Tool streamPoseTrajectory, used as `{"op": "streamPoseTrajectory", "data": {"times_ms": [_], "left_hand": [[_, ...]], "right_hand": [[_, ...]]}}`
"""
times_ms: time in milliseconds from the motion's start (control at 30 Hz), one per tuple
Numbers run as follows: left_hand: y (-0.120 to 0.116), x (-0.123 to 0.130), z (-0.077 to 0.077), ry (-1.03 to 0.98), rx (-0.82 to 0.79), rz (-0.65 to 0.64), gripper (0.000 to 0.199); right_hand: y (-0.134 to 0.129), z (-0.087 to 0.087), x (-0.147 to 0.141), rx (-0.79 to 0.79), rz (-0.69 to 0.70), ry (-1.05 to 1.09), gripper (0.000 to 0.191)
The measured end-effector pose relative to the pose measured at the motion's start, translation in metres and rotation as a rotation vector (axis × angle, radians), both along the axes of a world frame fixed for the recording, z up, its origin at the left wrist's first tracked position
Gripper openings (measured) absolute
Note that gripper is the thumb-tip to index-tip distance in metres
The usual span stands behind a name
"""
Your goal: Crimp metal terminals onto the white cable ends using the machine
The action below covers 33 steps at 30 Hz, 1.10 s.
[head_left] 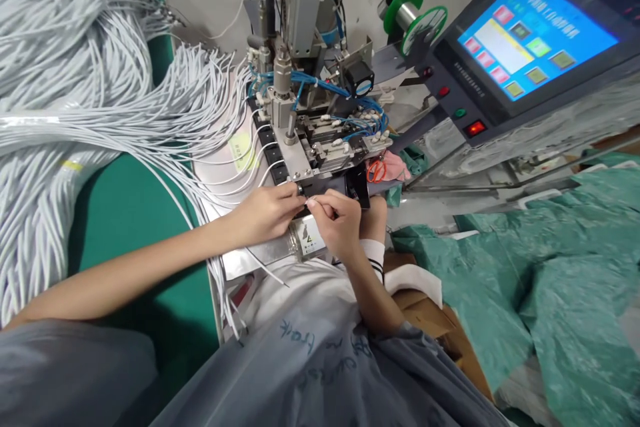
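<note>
My left hand [273,213] is closed in a pinch at the front edge of a bench machine [300,163], and a white cable [223,203] runs in under it from the left. Fingertip to fingertip with it, my right hand [337,220] is also pinched; what lies between its thumb and forefinger is too small to make out. Just below both hands sits a metal box with a white label [310,235]. Several white cables [267,145] lead into the black row of slots [280,173] along the machine's left side.
Large bundles of white cables [75,33] cover the green mat [135,213] at left. A touchscreen panel [540,33] stands at upper right, beside a solder wire spool [410,17]. Orange-handled scissors [376,171] lie right of the machine. Green plastic sheeting [500,267] spreads at right.
</note>
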<state>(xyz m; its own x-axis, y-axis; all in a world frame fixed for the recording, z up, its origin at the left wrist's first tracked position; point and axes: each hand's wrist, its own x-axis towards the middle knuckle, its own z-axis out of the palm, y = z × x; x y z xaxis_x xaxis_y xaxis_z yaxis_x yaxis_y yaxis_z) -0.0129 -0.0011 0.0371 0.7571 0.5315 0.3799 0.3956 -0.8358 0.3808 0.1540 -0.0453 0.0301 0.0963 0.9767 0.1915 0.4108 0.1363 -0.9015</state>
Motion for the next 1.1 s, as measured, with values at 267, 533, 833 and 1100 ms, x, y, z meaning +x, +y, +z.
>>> {"op": "streamPoseTrajectory", "data": {"times_ms": [267, 533, 833, 1100], "left_hand": [[-0.006, 0.003, -0.012, -0.079, -0.153, 0.119, 0.022], [0.004, 0.004, -0.019, 0.270, -0.103, 0.042, 0.029], [0.006, 0.007, -0.034, 0.530, 0.029, 0.081, 0.027], [0.009, 0.008, -0.037, 0.524, 0.073, 0.049, 0.028]], "right_hand": [[0.000, -0.004, 0.001, -0.061, 0.077, 0.036, 0.031], [0.012, -0.036, 0.018, -0.097, 0.052, -0.011, 0.026], [0.024, -0.079, 0.024, -0.250, 0.002, 0.242, 0.019], [0.030, -0.077, 0.024, -0.319, 0.006, 0.349, 0.016]]}}
